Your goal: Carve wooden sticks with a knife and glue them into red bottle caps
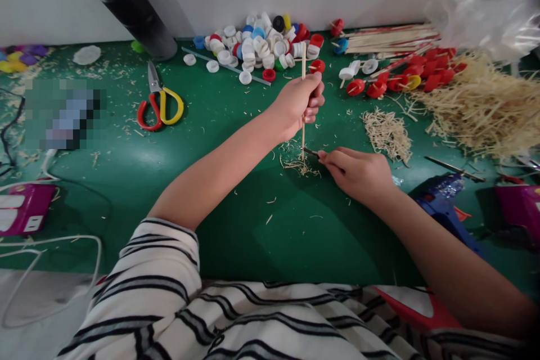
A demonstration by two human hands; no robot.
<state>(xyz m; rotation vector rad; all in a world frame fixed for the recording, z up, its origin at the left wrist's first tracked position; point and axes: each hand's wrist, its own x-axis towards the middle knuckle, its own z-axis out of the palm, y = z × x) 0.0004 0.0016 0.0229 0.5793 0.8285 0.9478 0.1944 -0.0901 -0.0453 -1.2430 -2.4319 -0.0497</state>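
Note:
My left hand (297, 106) is closed around a thin wooden stick (303, 67) held upright, its lower end resting on the green table (236, 225). My right hand (358, 174) grips a small dark blade (311, 152) whose tip touches the stick's lower end. A little heap of pale wood shavings (297, 164) lies around the foot of the stick.
A pile of white, blue and red bottle caps (257, 45) lies at the back. Red-and-yellow scissors (159, 102) sit to the left. Red caps on sticks (400, 76), loose sticks (388, 39) and a big heap of shavings (481, 107) fill the right. A blue glue gun (442, 202) lies near my right forearm.

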